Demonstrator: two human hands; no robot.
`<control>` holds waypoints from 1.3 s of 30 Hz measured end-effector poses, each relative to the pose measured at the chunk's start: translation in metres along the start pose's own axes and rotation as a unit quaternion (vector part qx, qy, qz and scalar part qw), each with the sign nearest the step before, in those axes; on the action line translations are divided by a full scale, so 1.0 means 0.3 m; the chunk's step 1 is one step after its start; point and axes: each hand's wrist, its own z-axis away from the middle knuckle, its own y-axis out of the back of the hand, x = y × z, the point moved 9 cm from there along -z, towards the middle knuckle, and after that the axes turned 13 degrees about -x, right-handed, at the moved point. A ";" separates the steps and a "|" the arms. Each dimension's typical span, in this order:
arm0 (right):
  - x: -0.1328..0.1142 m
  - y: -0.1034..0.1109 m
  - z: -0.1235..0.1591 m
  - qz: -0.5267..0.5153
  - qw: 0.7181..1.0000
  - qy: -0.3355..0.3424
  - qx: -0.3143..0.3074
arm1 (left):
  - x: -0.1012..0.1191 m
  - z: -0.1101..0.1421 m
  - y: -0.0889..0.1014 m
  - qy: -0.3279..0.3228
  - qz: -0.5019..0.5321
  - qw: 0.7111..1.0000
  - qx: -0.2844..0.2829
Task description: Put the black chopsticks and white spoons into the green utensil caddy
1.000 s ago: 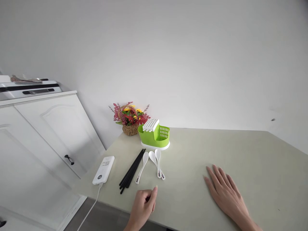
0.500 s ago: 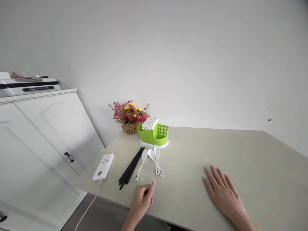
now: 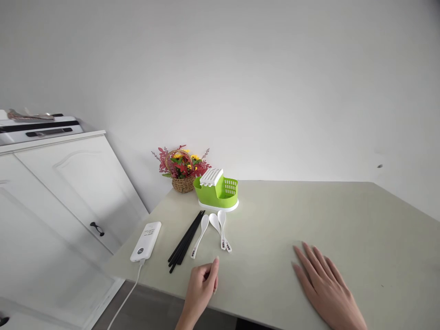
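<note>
My left hand (image 3: 200,286) is loosely closed at the table's front edge, thumb on top, with nothing showing in it. Just beyond it lie three white spoons (image 3: 222,229), two of them crossing at the handles. Left of the spoons is a bundle of black chopsticks (image 3: 185,243). Behind them stands a green cutlery holder (image 3: 209,197) with a white slotted top piece and a white base. Far to the right, my right hand (image 3: 325,284) rests palm down on the table, fingers stretched out, touching no object.
A white power bank (image 3: 146,241) with a cable (image 3: 127,298) lies at the table's left edge. A wicker basket of artificial flowers (image 3: 183,184) stands at the back, near the wall. White cabinets (image 3: 79,192) adjoin on the left. The table (image 3: 292,211) extends right.
My right hand has slid slightly toward me and to the right. My left hand keeps its closed shape. The view has shifted a little; the objects on the table stay as they were.
</note>
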 end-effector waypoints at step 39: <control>0.010 0.007 0.001 0.023 0.999 -0.023 -0.004 | 0.172 -0.067 0.463 -0.061 -0.395 0.886 0.235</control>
